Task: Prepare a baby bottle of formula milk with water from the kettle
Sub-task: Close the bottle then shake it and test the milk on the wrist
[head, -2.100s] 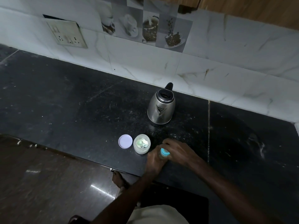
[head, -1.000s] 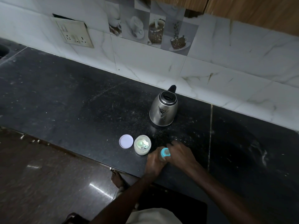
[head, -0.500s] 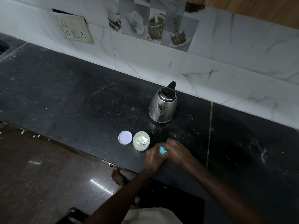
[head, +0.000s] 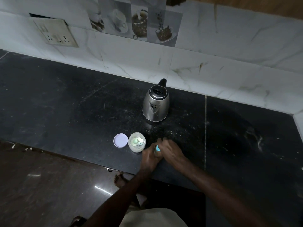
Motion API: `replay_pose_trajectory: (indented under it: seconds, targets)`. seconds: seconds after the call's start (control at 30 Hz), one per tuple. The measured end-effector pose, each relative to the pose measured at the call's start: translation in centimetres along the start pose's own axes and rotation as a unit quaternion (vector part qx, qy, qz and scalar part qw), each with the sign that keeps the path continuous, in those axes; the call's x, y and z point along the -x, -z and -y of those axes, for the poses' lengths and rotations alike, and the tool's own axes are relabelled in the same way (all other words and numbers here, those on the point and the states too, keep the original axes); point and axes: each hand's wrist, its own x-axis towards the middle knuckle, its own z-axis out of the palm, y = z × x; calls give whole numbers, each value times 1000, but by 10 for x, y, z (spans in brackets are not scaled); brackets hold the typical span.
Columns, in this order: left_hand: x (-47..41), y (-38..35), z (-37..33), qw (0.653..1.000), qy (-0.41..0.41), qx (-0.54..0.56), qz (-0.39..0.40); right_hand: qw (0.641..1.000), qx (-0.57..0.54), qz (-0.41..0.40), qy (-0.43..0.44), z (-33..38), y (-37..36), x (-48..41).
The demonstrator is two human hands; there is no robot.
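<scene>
A baby bottle [head: 157,149] with a light blue top stands near the front edge of the black counter [head: 65,102], mostly hidden by both hands. My left hand [head: 150,157] grips the bottle's body from the left. My right hand [head: 170,150] is curled over its blue top. Just left of the hands stands an open jar of formula powder [head: 136,141] with a green scoop inside, and its pale round lid [head: 120,140] lies flat beside it. A steel kettle [head: 155,104] with a black handle stands behind, its lid down.
A tiled wall with a switch plate [head: 55,32] runs along the back of the counter. A seam [head: 205,128] crosses the counter right of the hands. Below the front edge lie a shiny dark floor [head: 49,185] and a bare foot [head: 120,180].
The hands have stayed on the bottle while my right hand shifted over the blue top, covering more of it. The view has moved slightly; kettle, jar and lid are unmoved.
</scene>
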Motion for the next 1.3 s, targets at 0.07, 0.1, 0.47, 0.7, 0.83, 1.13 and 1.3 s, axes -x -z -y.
replay_pose_trajectory:
  seconds: [0.07, 0.1, 0.47, 0.7, 0.83, 1.13, 1.3]
  targets:
    - [0, 0, 2, 1000, 5, -3, 3, 1000, 8, 4, -4, -1, -1, 2]
    - [0, -1, 3, 1000, 7, -7, 4, 1000, 6, 2, 11, -1, -4, 0]
    - [-2, 2, 4, 999, 19, -39, 19, 969, -183, -50, -161, 21, -16, -7]
    - [-7, 5, 5, 998, 50, -10, 39, 925, -313, 12, -217, -34, -16, 8]
    - [-8, 5, 8, 997, 51, -28, 42, 816, -502, -150, -245, -66, -48, 11]
    - [-11, 4, 13, 996, 49, -64, 47, 978, -204, -16, -26, -56, -106, -2]
    - [-11, 2, 14, 995, 53, -66, 44, 906, -378, -85, -171, -68, -90, 7]
